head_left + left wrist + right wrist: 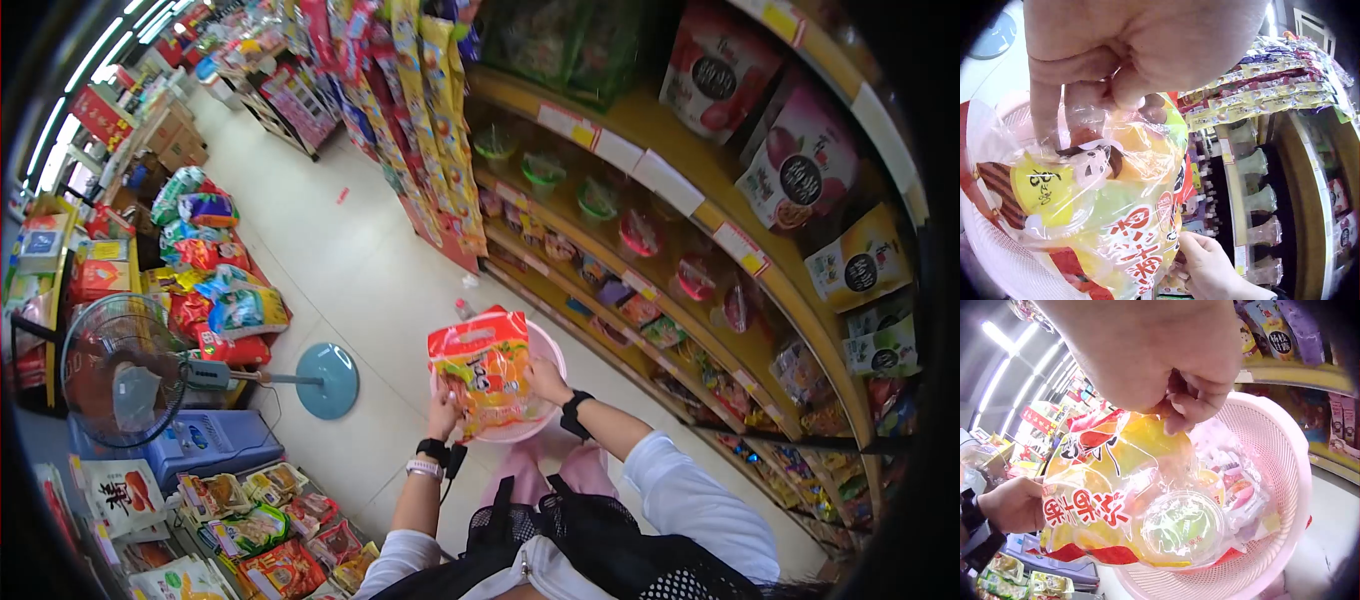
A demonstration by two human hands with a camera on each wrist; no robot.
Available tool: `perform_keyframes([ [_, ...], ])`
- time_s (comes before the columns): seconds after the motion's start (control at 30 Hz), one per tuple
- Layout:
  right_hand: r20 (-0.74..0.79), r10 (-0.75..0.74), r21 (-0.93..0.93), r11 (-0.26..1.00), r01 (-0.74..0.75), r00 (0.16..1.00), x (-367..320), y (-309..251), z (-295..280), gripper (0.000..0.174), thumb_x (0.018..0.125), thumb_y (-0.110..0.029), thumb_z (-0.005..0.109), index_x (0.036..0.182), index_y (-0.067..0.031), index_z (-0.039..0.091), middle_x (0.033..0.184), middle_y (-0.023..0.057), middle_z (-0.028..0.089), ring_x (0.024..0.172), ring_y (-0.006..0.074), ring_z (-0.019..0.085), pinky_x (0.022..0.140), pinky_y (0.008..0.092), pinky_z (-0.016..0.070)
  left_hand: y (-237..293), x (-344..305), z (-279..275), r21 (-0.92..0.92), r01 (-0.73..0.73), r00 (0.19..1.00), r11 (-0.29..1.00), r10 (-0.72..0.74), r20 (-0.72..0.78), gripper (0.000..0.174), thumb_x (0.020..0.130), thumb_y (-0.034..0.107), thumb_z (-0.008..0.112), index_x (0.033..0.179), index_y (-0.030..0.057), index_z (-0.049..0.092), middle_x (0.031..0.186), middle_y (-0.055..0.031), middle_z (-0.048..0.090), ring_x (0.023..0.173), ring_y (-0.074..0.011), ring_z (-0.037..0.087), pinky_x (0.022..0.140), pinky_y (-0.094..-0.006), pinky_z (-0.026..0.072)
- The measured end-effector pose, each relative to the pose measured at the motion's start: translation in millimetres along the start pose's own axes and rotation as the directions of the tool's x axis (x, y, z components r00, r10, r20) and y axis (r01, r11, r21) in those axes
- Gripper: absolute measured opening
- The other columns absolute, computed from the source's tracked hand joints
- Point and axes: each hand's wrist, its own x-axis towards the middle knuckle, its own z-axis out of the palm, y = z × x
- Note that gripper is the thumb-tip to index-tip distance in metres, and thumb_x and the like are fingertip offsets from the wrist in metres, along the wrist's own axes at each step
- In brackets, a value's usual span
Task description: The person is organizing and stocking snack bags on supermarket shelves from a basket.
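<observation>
A red, orange and yellow plastic bag of jelly cups (482,365) is held up between both hands, overlapping a pink basket (553,350) in the head view. The left hand (445,408) grips one side of the bag, its fingers bent over the printed plastic in the left wrist view. On the opposite side the right hand (545,383) pinches the bag's edge between thumb and fingers. Through the clear film a round cup with pale green contents (1183,528) shows in the right wrist view. Inside the basket, behind the bag, lie clear-wrapped packages (1238,481), partly hidden.
Curved wooden shelves (690,195) with packets and cups rise on the right. Hanging snack strips (440,120) stand ahead. To the left are a fan (125,370) with a round blue base (327,381), piled bags (240,305) and packaged foods (250,530). Pale floor tiles (300,230) run between.
</observation>
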Motion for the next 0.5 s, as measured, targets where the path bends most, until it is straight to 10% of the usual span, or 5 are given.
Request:
perform_keyframes([
  [0.17, 0.219, 0.016, -0.064, 0.998, -0.002, 0.976, -13.3, 1.2, -39.5, 0.021, 0.079, -0.017, 0.048, 0.086, -0.0003, 0.058, 0.079, 0.0245, 0.058, 0.075, 0.0398, 0.057, 0.071, 0.0474, 0.0451, 58.5, -50.4, 16.3, -0.115, 0.150, 0.987, 0.982, -0.142, 0.070, 0.026, 0.096, 0.020, 0.039, 0.115, 0.0072, 0.050, 0.089, -0.0086, 0.062, 0.069, -0.0176, 0.062, 0.059, -0.0318, 0.0530],
  [0.5, -0.021, 0.080, 0.011, 0.997, -0.080, 0.997, -149.7, 19.3, -193.8, 0.021, 0.077, -0.019, 0.053, 0.069, 0.0006, 0.053, 0.067, 0.0208, 0.055, 0.064, 0.0376, 0.054, 0.059, 0.0446, 0.0417, 138.1, -118.5, 132.1, -0.003, 0.165, 0.904, 0.986, -0.150, 0.401, 0.015, 0.091, 0.009, 0.043, 0.105, 0.0053, 0.050, 0.082, -0.0042, 0.057, 0.064, -0.0142, 0.058, 0.056, -0.0268, 0.0502],
])
